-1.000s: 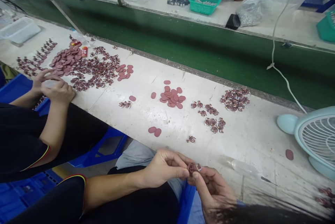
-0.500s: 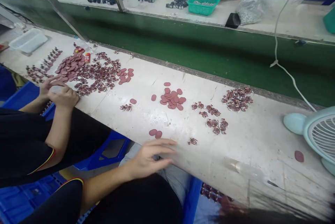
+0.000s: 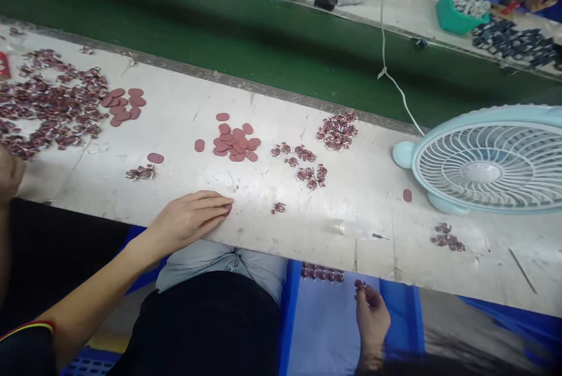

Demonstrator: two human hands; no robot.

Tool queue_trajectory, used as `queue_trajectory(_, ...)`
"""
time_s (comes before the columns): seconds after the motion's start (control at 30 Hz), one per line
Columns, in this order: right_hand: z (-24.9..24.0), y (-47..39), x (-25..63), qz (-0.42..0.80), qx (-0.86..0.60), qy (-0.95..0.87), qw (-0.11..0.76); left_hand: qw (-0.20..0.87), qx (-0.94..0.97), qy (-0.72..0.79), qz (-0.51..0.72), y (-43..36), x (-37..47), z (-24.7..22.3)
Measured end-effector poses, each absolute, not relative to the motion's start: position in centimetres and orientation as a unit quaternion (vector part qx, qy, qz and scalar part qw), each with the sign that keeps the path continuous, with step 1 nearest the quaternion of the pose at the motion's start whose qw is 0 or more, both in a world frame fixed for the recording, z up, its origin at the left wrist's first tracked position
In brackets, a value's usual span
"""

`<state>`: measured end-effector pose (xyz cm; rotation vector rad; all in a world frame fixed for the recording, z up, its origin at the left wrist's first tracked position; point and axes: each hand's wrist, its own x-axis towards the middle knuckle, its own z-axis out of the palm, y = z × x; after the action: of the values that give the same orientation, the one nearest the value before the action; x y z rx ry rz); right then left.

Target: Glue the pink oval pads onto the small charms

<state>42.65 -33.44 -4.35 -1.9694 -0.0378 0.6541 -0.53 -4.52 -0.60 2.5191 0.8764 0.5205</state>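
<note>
My left hand (image 3: 193, 219) lies at the table's front edge, fingers together and bent over a maroon oval disc (image 3: 227, 209) that peeks out at the fingertips. Its thumb is hidden. Lower right, my right hand (image 3: 373, 314) pinches a small dark-red piece (image 3: 360, 284) between thumb and fingers. It is above a blue crate (image 3: 290, 311) whose pale inner surface carries rows of similar small pieces (image 3: 322, 272). Beyond my left hand is a pile of maroon oval discs (image 3: 237, 144). Small brown-red clustered parts (image 3: 311, 175) lie to the right of that pile.
A light-blue fan (image 3: 483, 168) stands at the right, its white cord (image 3: 397, 89) running up across the green gap. A clear tube with a dark tip (image 3: 357, 229) lies on the white table (image 3: 281, 229). More parts (image 3: 57, 101) and a neighbour's hand (image 3: 9, 171) are at left.
The view has swung right and downward, bringing my right hand with its piece and the crate into sight. My left hand has come down over the discs near the table edge.
</note>
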Motion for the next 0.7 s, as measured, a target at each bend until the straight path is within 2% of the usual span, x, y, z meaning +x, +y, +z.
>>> queue_trajectory(0.17,-5.1,-31.8,42.1,0.248,-0.841,-0.056,0.478,0.248,0.891,0.325,0.198,-3.4,0.2,0.5)
queue_trajectory(0.4,-5.2,-30.8,42.1,0.237,-0.847,-0.073,0.470,0.377,0.788,0.338,0.351,-4.8,1.4,1.8)
queue_trajectory(0.7,-5.7,-30.9,42.2,0.252,-0.852,-0.076,0.452,0.487,0.694,0.357,0.393,-5.4,1.8,1.5)
